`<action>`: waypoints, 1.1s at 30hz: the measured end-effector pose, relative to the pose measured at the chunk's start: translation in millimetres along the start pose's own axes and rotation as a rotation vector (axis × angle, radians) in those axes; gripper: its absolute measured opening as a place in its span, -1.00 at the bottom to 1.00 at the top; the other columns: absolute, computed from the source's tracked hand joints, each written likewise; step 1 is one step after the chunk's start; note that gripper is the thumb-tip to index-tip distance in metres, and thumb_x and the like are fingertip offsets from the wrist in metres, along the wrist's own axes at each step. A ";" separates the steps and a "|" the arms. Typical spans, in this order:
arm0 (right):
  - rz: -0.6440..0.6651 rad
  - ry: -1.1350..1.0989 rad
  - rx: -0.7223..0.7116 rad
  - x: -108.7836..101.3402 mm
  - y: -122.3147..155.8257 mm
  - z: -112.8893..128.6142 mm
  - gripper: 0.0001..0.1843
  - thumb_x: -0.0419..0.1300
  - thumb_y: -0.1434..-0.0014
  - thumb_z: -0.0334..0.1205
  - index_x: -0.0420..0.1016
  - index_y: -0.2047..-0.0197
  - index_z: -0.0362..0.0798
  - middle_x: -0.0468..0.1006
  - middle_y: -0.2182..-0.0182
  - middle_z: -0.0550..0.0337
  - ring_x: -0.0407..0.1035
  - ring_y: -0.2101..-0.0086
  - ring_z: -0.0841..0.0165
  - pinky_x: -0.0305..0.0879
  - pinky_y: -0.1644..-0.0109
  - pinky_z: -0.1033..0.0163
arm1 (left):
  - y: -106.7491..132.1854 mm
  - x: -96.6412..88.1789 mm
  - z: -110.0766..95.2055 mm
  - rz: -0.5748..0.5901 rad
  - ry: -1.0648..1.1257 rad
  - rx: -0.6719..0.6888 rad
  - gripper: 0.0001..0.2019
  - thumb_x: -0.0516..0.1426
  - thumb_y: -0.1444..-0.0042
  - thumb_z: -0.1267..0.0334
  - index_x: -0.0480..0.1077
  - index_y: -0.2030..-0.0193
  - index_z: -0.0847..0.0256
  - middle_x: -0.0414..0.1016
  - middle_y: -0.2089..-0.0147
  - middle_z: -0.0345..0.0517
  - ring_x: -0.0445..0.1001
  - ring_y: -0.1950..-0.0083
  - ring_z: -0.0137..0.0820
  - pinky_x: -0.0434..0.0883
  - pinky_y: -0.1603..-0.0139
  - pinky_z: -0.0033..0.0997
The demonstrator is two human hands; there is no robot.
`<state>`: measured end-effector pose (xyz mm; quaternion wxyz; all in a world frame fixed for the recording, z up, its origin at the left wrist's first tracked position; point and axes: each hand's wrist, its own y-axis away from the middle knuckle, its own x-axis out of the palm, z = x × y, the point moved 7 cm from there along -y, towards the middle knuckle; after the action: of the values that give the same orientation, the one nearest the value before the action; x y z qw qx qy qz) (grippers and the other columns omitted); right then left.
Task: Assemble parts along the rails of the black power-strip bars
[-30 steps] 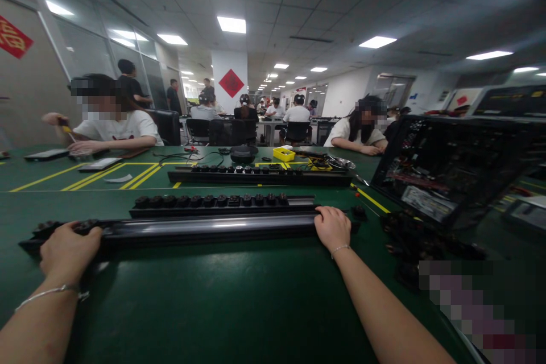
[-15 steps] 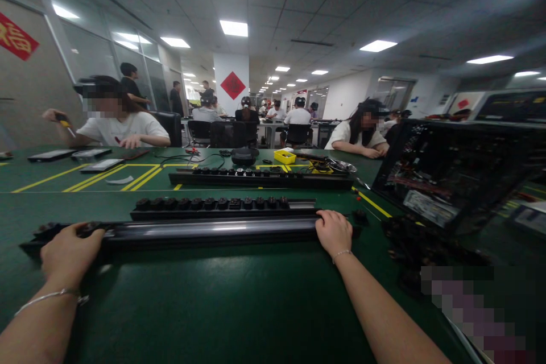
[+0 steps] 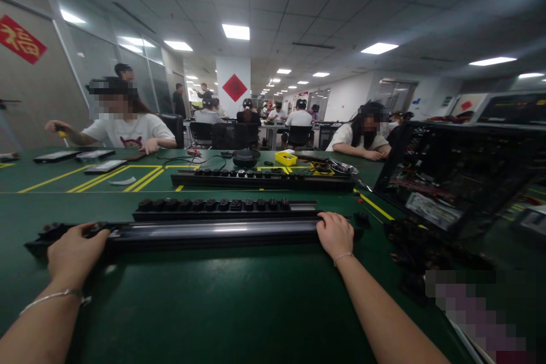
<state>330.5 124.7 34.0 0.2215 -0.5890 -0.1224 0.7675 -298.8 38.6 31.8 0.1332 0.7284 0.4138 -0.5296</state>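
A long black rail (image 3: 213, 231) with a glossy grey face lies across the table in front of me. My left hand (image 3: 75, 250) is closed over it toward its left end, where small dark blocks show beside the fingers. Over the right end, my right hand (image 3: 335, 234) has its fingers curled on top; their tips are partly hidden. Just behind it sits a second black rail (image 3: 170, 216) carrying a row of round black socket-like modules (image 3: 210, 205). Farther back is a third similar rail (image 3: 264, 183).
At right stand an open black computer case (image 3: 456, 176) and a dark heap of parts (image 3: 418, 247). Beyond the rails are a yellow tray (image 3: 285, 158), a black pouch (image 3: 245, 157) and cables. Co-workers sit across the green table (image 3: 205, 307), left and right.
Everything in view shifts slightly right, as from a small head turn. Both hands stay on the rail. The co-worker at left has moved a hand along the table.
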 end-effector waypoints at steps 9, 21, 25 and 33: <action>0.009 0.001 0.001 0.1 -0.3 0.1 -0.63 -0.06 -0.08 -0.25 0.46 0.11 0.08 0.44 0.06 0.20 0.17 0.00 0.28 -0.02 -0.06 0.11 | 1.9 0.7 -0.6 -0.014 0.010 0.004 -0.37 -0.04 0.08 -0.10 0.33 -0.02 0.34 0.42 0.06 0.22 0.36 -0.01 -0.02 0.29 0.05 -0.17; -0.004 0.006 0.005 2.0 -0.8 -0.9 -0.64 -0.05 -0.07 -0.24 0.46 0.12 0.09 0.44 0.06 0.21 0.16 0.00 0.28 -0.03 -0.07 0.12 | 7.2 -3.3 -8.1 0.015 0.009 0.015 -0.37 -0.05 0.08 -0.07 0.31 -0.03 0.38 0.41 0.02 0.28 0.35 -0.03 -0.02 0.28 0.03 -0.18; -0.011 -0.003 0.004 0.5 -0.7 -0.5 -0.64 -0.06 -0.08 -0.25 0.46 0.12 0.08 0.45 0.07 0.21 0.17 0.00 0.28 -0.03 -0.07 0.11 | 12.5 -2.7 -9.4 0.047 0.037 -0.039 -0.35 -0.05 0.10 -0.12 0.30 -0.06 0.29 0.38 -0.01 0.27 0.34 -0.02 0.04 0.33 0.14 -0.11; -0.005 -0.016 0.007 0.8 -0.1 0.1 -0.64 -0.07 -0.08 -0.24 0.46 0.11 0.08 0.44 0.06 0.20 0.16 -0.01 0.27 -0.05 -0.08 0.10 | 14.0 -2.8 -11.0 0.078 0.057 -0.062 -0.33 -0.04 0.12 -0.13 0.28 -0.07 0.28 0.35 -0.03 0.29 0.31 -0.04 0.11 0.33 0.15 -0.04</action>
<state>330.2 125.2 33.4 0.2244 -0.5818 -0.1226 0.7721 -281.4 35.5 35.4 0.1641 0.7543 0.4051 -0.4899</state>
